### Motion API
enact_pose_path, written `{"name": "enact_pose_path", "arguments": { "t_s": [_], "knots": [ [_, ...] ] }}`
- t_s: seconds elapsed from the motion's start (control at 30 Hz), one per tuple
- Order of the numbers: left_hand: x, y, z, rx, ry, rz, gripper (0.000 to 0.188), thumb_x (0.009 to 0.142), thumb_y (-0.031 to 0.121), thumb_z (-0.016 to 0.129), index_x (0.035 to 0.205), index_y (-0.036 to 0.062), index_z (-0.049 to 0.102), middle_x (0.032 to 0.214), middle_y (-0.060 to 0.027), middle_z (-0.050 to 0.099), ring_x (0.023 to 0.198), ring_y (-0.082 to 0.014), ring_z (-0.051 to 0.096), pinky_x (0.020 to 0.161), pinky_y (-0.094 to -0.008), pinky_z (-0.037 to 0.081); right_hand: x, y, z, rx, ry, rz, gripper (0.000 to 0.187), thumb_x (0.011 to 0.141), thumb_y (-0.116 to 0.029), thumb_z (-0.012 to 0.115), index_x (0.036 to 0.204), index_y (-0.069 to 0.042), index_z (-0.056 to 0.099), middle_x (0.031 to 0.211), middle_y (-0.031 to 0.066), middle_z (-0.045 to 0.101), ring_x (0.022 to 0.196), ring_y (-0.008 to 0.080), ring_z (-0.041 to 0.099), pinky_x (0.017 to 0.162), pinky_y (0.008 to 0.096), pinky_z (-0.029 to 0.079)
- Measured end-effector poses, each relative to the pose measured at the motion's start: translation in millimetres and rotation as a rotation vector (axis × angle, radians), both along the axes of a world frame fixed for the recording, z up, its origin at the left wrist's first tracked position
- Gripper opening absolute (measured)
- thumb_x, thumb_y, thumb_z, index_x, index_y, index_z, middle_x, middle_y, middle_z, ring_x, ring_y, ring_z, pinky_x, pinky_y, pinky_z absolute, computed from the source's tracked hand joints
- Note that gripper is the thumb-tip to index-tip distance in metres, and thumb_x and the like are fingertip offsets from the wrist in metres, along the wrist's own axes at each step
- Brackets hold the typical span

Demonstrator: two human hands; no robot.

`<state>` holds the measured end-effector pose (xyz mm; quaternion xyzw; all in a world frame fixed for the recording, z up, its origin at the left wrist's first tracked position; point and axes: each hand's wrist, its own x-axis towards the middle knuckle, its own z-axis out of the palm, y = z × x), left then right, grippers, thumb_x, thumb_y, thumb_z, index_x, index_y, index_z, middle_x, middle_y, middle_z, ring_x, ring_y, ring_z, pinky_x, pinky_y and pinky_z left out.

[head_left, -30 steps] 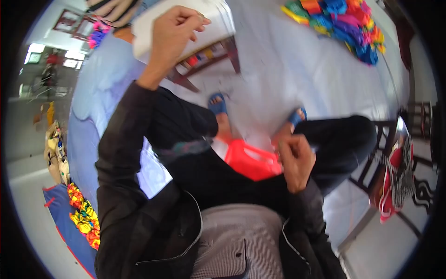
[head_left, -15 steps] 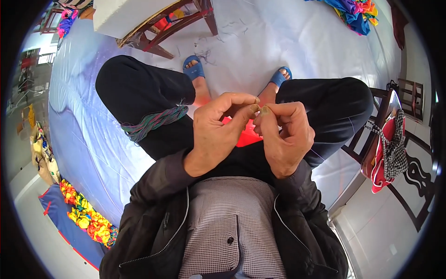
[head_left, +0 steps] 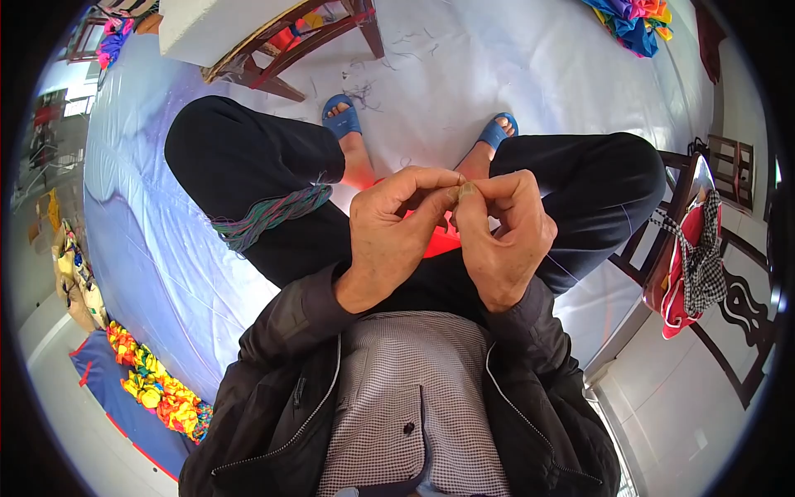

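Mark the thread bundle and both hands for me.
Thread bundle (head_left: pixel 273 214): head view, middle of its strands.
Left hand (head_left: pixel 385 238): head view, middle of the hand.
Right hand (head_left: pixel 507 253): head view, middle of the hand.

- We see a skein of fine thread (head_left: pixel 273 217) in mixed green, purple and pink, draped slantwise over the left thigh (head_left: pixel 240 137), wisps loose at its upper end.
- We see a bright red item (head_left: pixel 443 240) beneath the hands (head_left: pixel 383 236), mostly hidden.
- We cannot make out anything pinched.

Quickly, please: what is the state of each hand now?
Left hand: closed in a pinch; whether it holds anything cannot be told.
Right hand: closed in a pinch; anything held cannot be told either.
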<state>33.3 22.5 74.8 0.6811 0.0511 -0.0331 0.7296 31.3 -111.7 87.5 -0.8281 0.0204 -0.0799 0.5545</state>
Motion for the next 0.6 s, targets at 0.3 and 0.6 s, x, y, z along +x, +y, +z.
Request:
{"name": "enact_pose_path", "arguments": {
  "t_s": [0.3, 0.6],
  "knots": [
    [-3.0, 2.9, -3.8, -0.002, 0.024, -0.027, 0.017, 0.095, -0.007, 0.071, 0.112, -0.0051, 0.074, 0.1, -0.0067, 0.077, 0.088, -0.0102, 0.071, 0.079, -0.0224, 0.058, -0.5, 0.9, -3.0, -0.02, -0.024, 0.016, 0.012, 0.089, 0.007, 0.069, 0.088, 0.002, 0.058, 0.074, 0.0059, 0.071, 0.067, 0.0078, 0.069, 0.059, 0.0217, 0.053],
    [-3.1, 0.9, -2.7, 0.005, 0.035, -0.024, 0.018, 0.094, -0.007, 0.072, 0.111, -0.0046, 0.075, 0.1, -0.0059, 0.077, 0.088, -0.0091, 0.071, 0.079, -0.022, 0.058, 0.1, 0.9, -2.4, -0.024, -0.012, 0.0, 0.012, 0.088, 0.007, 0.07, 0.086, 0.001, 0.059, 0.073, 0.0051, 0.07, 0.065, 0.0068, 0.068, 0.059, 0.021, 0.052]
  ]
}}
